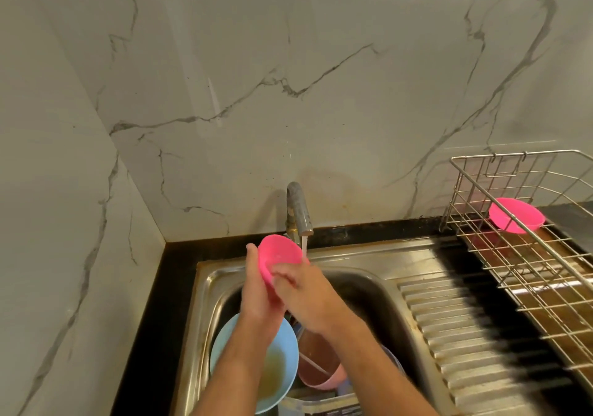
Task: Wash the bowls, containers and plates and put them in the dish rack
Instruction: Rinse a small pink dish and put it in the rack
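Note:
A pink bowl (278, 252) is held tilted under the running faucet (299, 209), over the sink (378, 290). My left hand (256, 290) grips it from the left side and behind. My right hand (301, 290) has its fingers on the bowl's lower rim and inside, with water falling onto them. Below my arms in the sink lie a light blue bowl (224, 345) holding yellowish liquid, a pale pink container (317, 367) and a clear container (321, 404). A second pink bowl (516, 215) sits in the wire dish rack (529, 264) at the right.
A ribbed steel drainboard (455, 335) lies between the sink and the rack. The black counter edge (154, 303) borders the sink on the left. Marble-patterned walls meet in a corner behind the sink.

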